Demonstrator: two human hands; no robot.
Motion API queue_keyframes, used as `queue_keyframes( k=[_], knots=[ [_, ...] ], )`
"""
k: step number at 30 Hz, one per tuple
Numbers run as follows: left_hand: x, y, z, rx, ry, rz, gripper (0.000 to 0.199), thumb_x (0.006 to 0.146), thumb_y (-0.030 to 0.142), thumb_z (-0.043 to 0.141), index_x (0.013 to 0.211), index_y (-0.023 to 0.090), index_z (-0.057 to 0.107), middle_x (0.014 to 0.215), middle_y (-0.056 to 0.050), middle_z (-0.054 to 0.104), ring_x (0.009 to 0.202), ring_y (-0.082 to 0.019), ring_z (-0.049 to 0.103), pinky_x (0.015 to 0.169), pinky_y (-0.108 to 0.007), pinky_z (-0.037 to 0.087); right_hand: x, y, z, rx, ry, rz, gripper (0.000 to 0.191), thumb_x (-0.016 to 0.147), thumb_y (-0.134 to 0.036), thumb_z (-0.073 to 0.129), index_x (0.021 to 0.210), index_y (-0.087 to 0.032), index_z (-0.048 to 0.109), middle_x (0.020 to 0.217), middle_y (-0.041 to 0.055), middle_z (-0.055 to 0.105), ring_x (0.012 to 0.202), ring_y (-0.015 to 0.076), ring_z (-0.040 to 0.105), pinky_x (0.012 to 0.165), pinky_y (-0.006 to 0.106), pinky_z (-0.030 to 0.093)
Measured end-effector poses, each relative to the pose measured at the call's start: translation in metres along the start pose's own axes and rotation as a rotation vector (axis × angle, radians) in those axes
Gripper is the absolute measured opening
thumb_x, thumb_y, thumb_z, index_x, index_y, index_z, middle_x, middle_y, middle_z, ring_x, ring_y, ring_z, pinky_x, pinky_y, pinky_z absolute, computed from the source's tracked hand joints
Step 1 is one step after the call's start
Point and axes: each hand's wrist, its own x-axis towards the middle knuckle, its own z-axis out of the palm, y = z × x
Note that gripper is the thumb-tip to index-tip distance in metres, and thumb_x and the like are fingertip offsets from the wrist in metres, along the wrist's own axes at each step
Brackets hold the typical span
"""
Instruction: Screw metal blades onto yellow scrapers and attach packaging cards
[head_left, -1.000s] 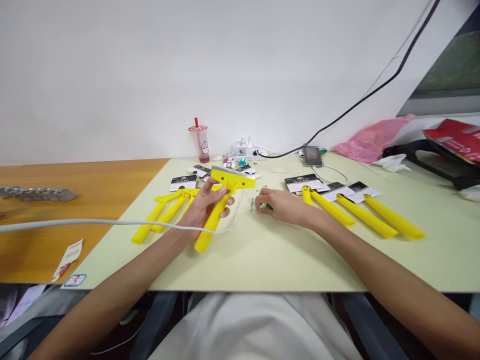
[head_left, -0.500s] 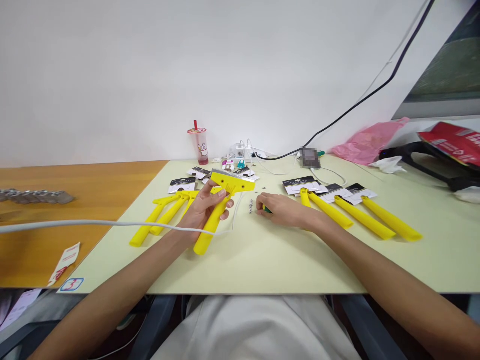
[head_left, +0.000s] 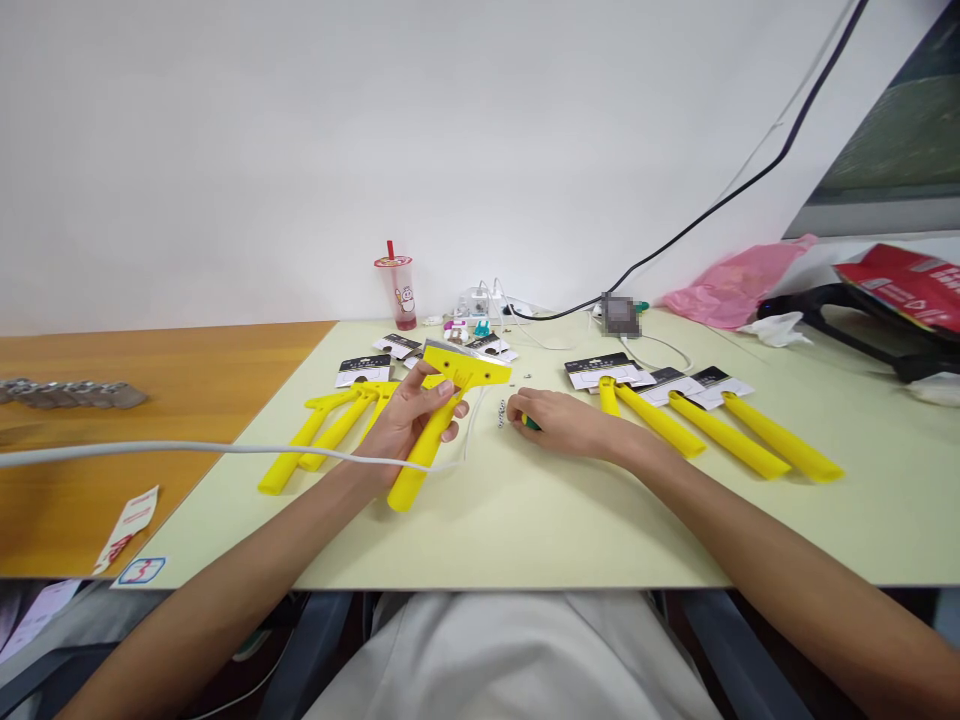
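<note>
A yellow scraper (head_left: 427, 440) is held up in my left hand (head_left: 416, 412), its wide head with a metal edge at the top and two dark holes in it. My right hand (head_left: 547, 420) is closed around a small green object (head_left: 531, 423), mostly hidden by the fingers, and rests low over the table. Just left of those fingertips lies a short row of small metal screws (head_left: 502, 414). More yellow scrapers (head_left: 300, 440) lie behind and left of my left hand. Several yellow handles (head_left: 731, 435) with black-and-white cards (head_left: 604, 370) lie on the right.
A cup with a red straw (head_left: 402, 295) stands at the back, near a power strip (head_left: 484, 303). A white cable (head_left: 225, 447) crosses in front of my left forearm. At the right are a pink bag (head_left: 739, 285) and a black object (head_left: 832, 320).
My right hand has shifted slightly left, closer to the small metal screws. My left hand and the scraper in it stay almost still.
</note>
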Motion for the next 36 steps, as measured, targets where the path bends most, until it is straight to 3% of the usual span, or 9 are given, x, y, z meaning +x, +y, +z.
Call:
queue_keyframes(
  k=[18,22,28,32,36],
  knots=[
    [0.0,0.0,-0.001,0.031,-0.007,0.014,0.048,0.079,0.019,0.099,0.1,0.024,0.056,0.101,0.003,0.072,0.074,-0.012,0.073,0.049,-0.019,0.05,0.0,-0.004,0.001,-0.022,-0.008,-0.021,0.015,0.106,-0.014,0.053,0.113,-0.019,0.064,0.128,0.0156,0.073,0.111,0.0307,0.071,0.099,0.041,0.05],
    [0.0,-0.001,0.001,0.032,-0.008,0.009,0.049,0.079,0.021,0.1,0.102,0.024,0.057,0.101,0.002,0.072,0.073,-0.012,0.073,0.049,-0.019,0.051,0.001,-0.004,0.0,-0.023,-0.01,-0.038,0.02,0.104,-0.012,0.054,0.119,-0.018,0.065,0.129,0.0159,0.073,0.114,0.031,0.071,0.1,0.04,0.05],
    [0.002,-0.004,0.001,-0.009,0.034,0.036,0.052,0.075,0.022,0.101,0.102,0.024,0.057,0.104,0.002,0.072,0.072,-0.011,0.072,0.049,-0.018,0.051,-0.003,-0.009,0.001,-0.071,-0.02,-0.062,0.024,0.105,-0.012,0.052,0.122,-0.018,0.068,0.128,0.0163,0.072,0.104,0.0282,0.074,0.091,0.037,0.051],
    [0.006,-0.004,-0.002,-0.037,0.081,0.04,0.056,0.072,0.023,0.103,0.103,0.024,0.057,0.099,0.002,0.069,0.074,-0.011,0.071,0.05,-0.017,0.05,-0.007,-0.011,-0.018,-0.049,0.064,-0.066,0.019,0.106,-0.015,0.053,0.118,-0.02,0.067,0.127,0.0145,0.074,0.1,0.0262,0.075,0.089,0.037,0.053],
    [0.009,-0.007,-0.008,-0.067,0.156,0.034,0.057,0.073,0.022,0.103,0.107,0.024,0.058,0.101,0.001,0.069,0.077,-0.012,0.072,0.051,-0.017,0.052,-0.009,-0.018,-0.068,0.059,0.252,-0.14,0.011,0.108,-0.028,0.057,0.111,-0.023,0.067,0.113,0.009,0.08,0.1,0.0254,0.075,0.09,0.037,0.054]
  ],
)
